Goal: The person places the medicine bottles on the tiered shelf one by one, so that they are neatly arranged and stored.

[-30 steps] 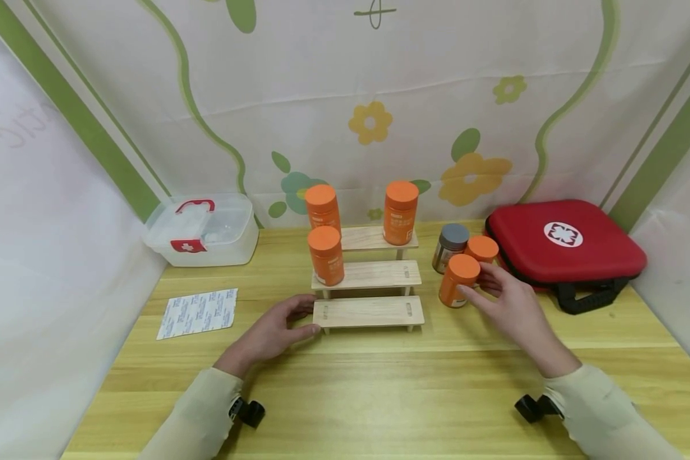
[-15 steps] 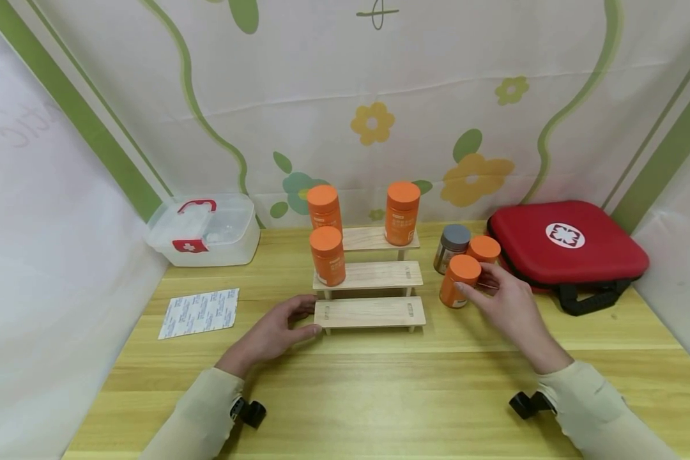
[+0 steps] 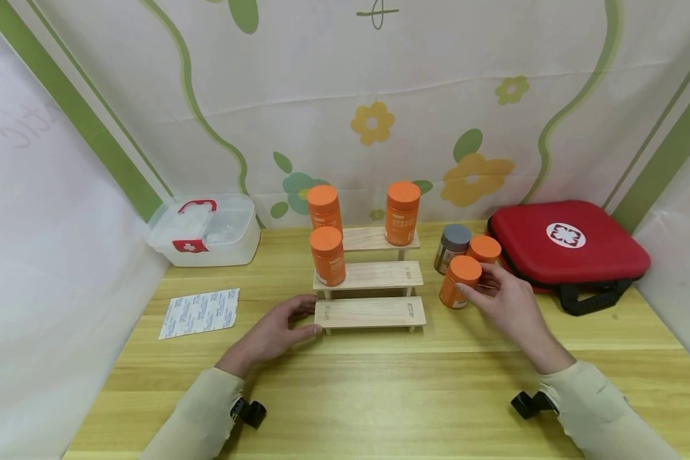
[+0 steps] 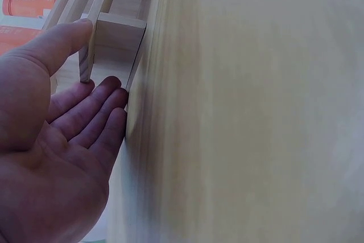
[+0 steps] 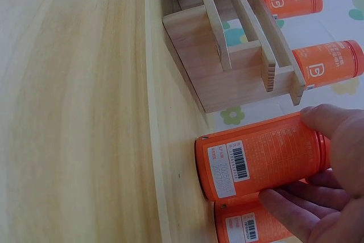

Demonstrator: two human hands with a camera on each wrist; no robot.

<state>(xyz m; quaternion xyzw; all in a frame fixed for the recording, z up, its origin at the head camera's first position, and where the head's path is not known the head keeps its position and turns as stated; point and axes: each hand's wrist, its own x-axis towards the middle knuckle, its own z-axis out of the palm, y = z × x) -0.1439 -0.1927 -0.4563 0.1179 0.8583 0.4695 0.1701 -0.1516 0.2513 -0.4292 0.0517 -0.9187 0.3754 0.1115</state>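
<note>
In the head view, my right hand (image 3: 508, 303) grips an upright orange bottle (image 3: 459, 291) near its lid, thumb on one side and fingers on the other. The right wrist view shows this bottle's printed label (image 5: 222, 169). Close behind it stand another orange bottle (image 3: 485, 246) and a grey-lidded bottle (image 3: 450, 249). My left hand (image 3: 273, 332) touches the left end of a three-step wooden rack (image 3: 368, 312); in the left wrist view its thumb rests on the lowest board and its fingers (image 4: 85, 106) extend beside the end panel. Orange bottles stand on the upper steps.
A clear first-aid box (image 3: 230, 246) with red trim is at back left. A blister pack (image 3: 200, 313) lies in front of it, silver side up. At right lies a red first-aid case (image 3: 604, 252) with a black handle (image 3: 595, 297). A printed curtain (image 3: 299, 83) bounds the wooden table behind.
The right wrist has shifted slightly left since a second ago, with the hand still around the same bottle. The left hand stays at the rack's end.
</note>
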